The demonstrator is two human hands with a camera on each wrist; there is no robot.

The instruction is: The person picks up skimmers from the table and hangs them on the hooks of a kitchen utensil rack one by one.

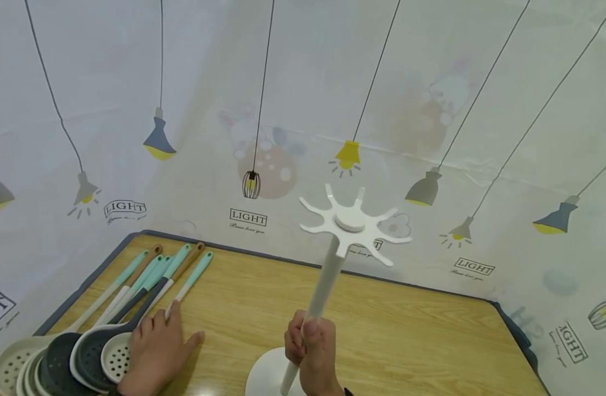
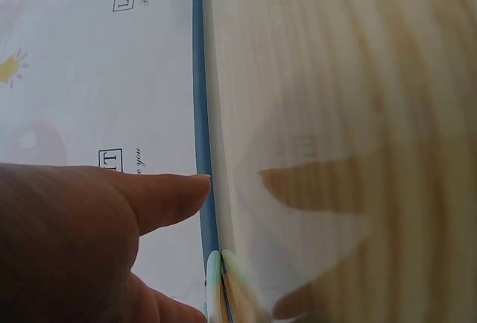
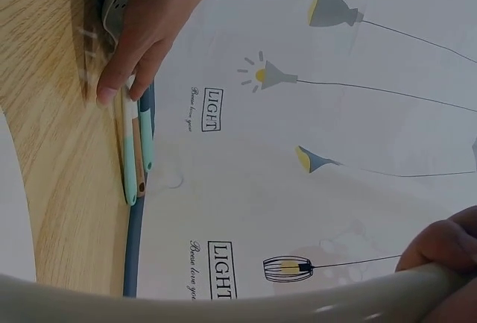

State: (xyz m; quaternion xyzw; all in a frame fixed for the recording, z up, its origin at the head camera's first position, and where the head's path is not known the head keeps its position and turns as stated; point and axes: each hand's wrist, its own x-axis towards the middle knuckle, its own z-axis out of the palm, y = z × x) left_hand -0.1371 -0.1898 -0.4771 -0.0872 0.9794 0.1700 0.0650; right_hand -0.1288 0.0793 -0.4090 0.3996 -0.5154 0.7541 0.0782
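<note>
My right hand (image 1: 316,349) grips the pole (image 1: 326,278) of a white utensil stand, thumb wrapped across it. The stand tilts, its star-shaped hook top (image 1: 349,224) leaning right and its round base (image 1: 263,371) low on the table. My left hand (image 1: 156,346) rests with fingers extended on the small perforated skimmer (image 1: 116,360) with a mint handle, nearest in the row, thumb spread out. Beside it lie several more kitchen utensils, such as a dark skimmer (image 1: 92,357). In the right wrist view the pole (image 3: 223,309) crosses the bottom edge.
The utensils' mint and brown handles (image 1: 179,261) point toward the far left corner of the wooden table (image 1: 407,335). A dark blue edge (image 1: 283,259) borders the tabletop. Behind rises a pale cloth backdrop (image 1: 312,93) printed with lamps.
</note>
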